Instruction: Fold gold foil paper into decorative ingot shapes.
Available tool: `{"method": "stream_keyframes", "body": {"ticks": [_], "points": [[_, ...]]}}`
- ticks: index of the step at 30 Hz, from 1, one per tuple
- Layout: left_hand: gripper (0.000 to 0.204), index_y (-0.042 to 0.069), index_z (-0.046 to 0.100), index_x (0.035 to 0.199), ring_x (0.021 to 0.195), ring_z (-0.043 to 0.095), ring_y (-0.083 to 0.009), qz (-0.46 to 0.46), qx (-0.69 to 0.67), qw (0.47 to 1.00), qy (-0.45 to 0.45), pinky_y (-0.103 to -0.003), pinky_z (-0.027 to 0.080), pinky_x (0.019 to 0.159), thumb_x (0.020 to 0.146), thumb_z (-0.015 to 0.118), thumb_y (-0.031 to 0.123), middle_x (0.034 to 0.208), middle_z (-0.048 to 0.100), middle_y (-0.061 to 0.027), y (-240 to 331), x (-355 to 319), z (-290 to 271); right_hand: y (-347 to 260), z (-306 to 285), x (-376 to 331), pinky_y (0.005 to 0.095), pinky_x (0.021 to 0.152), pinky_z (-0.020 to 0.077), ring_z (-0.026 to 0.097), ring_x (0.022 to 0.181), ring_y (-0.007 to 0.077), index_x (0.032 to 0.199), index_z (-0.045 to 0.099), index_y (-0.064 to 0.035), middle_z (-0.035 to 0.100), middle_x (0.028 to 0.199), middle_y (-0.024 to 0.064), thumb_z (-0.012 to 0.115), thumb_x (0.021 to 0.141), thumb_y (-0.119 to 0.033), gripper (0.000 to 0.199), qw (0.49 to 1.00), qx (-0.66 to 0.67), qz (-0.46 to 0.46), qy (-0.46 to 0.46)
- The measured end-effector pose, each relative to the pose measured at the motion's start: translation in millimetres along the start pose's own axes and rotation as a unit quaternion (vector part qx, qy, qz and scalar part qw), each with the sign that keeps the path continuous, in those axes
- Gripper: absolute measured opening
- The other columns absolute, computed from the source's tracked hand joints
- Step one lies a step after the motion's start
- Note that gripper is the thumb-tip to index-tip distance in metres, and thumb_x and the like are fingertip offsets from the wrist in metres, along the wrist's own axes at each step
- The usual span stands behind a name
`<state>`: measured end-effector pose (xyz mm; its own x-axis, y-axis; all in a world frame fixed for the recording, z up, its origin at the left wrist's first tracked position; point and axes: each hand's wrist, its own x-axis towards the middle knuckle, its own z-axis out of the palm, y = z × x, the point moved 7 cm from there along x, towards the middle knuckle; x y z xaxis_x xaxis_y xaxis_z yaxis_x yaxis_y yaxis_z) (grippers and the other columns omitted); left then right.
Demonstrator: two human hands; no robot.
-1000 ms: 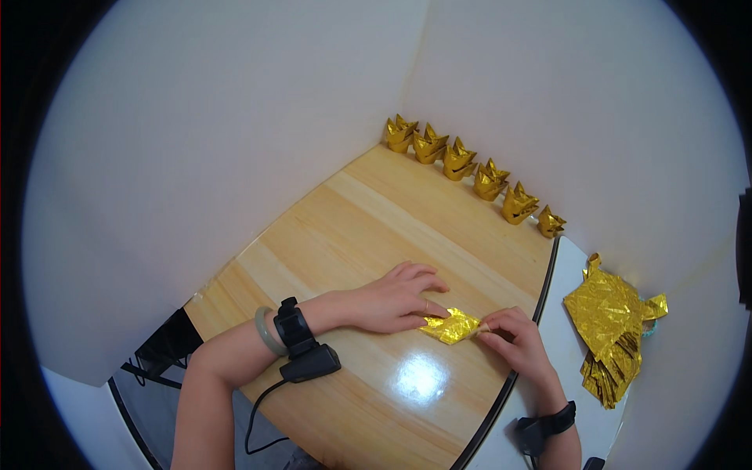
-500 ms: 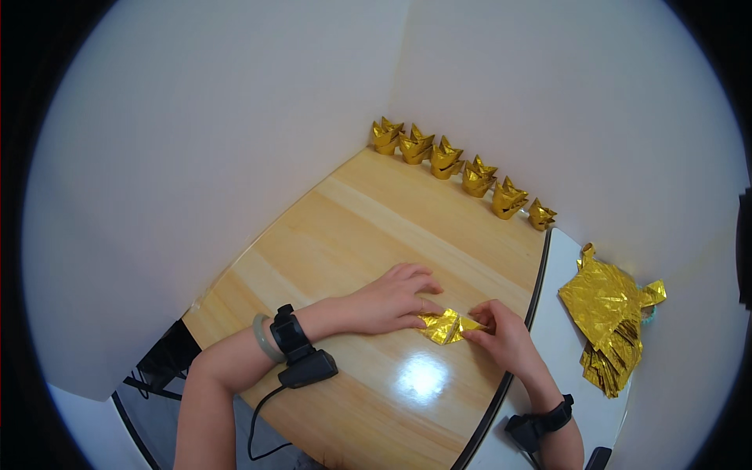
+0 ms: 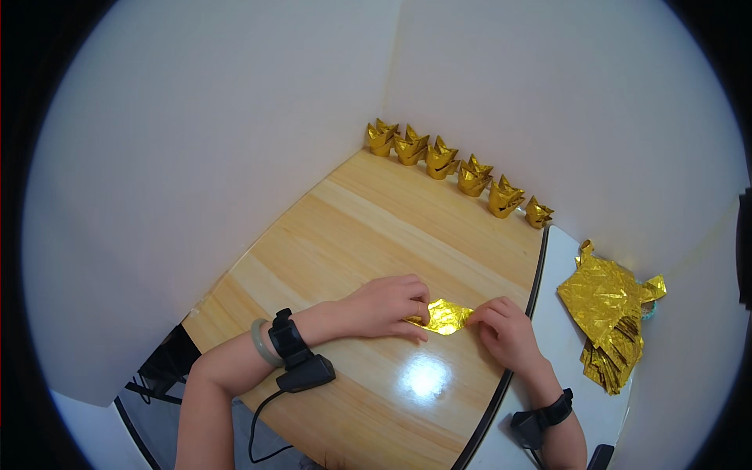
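- A small sheet of gold foil paper [image 3: 445, 316] is seen lying flat on a light wooden table [image 3: 368, 235], near its right edge and close to the person.
- The left hand [image 3: 384, 307] is laid over the left end of the sheet, fingers curled and pressed down on it; nothing is clamped inside the hand.
- The right hand [image 3: 505, 333] is set against the sheet's right end, fingertips bent onto the paper; whether an edge is pinched between them cannot be told.
- The sheet is judged to be only partly folded: it is flat and creased, with none of the raised points of the finished pieces.
- Six finished gold paper shapes [image 3: 458, 168] are lined up along the far edge of the table, against the white wall [image 3: 548, 94].
- A stack of unfolded gold sheets [image 3: 611, 313] is kept on a white surface [image 3: 560, 345] to the right, well apart from the hands, so much folding appears to be left.
- Dark bands are worn on both wrists.
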<state>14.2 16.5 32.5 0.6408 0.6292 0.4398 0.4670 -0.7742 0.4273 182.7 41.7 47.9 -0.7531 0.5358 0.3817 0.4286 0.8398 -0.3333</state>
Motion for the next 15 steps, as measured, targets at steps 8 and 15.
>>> {"method": "stream_keyframes", "body": {"ticks": [8,15], "points": [[0.033,0.009,0.065,0.104,0.101,0.049,-0.0257,-0.042,0.015,0.999,-0.014,-0.035,0.045,0.085,0.076,0.073,0.025,0.098,0.056,-0.0057,-8,-1,6,-14,4,2,0.0364,0.076,0.0481,0.057,0.087,0.0259,0.091,0.064,-0.0081,0.060,0.087,0.0073,0.063,0.072,-0.004,0.019,0.999,-0.039,0.011,-0.002],[0.034,0.008,0.064,0.101,0.103,0.048,-0.0266,-0.057,0.019,0.998,0.011,-0.036,0.043,0.089,0.074,0.075,0.026,0.097,0.056,-0.0062,-10,-2,1,0,5,-2,0.0366,0.075,0.0478,0.057,0.086,0.0266,0.092,0.064,-0.0063,0.060,0.086,0.0076,0.064,0.074,-0.006,0.019,0.998,-0.021,0.050,0.013]]}}
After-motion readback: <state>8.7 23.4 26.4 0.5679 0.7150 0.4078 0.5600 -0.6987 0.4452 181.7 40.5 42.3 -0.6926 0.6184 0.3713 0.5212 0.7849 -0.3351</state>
